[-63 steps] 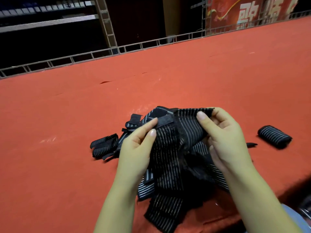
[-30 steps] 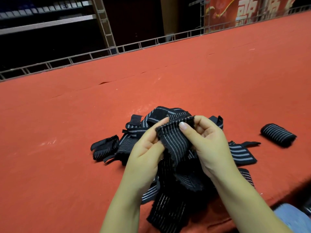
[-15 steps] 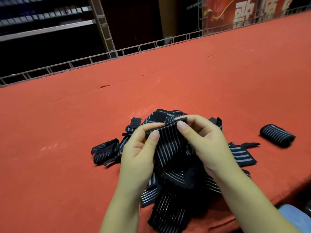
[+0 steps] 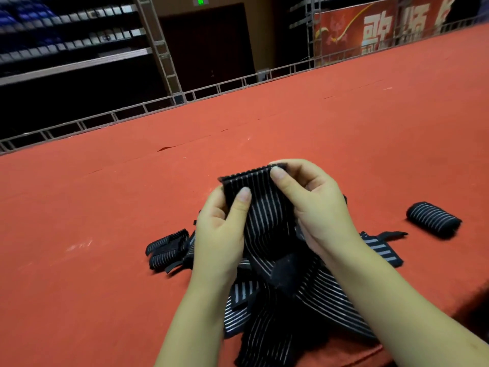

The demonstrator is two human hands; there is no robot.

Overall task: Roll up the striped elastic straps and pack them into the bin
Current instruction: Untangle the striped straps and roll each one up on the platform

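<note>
On the left of the red felt-covered counter [image 4: 79, 300], two small rolled black straps with white stripes [image 4: 166, 249] lay side by side, just touching the loose heap of black-and-white striped elastic straps [image 4: 277, 300] at the near middle. Above that heap the left hand [image 4: 225, 229] held the left edge of a raised black striped elastic strap [image 4: 260, 207], its grip closed with the thumb pressed on the front and the fingers curled behind. The right hand [image 4: 315, 205] pinched the strap's top right corner between thumb and curled fingers, so the strap's top edge stretched between both hands while its length hung down into the heap. Well apart to the right lay a finished black striped strap roll [image 4: 434, 219] on the counter.
</note>
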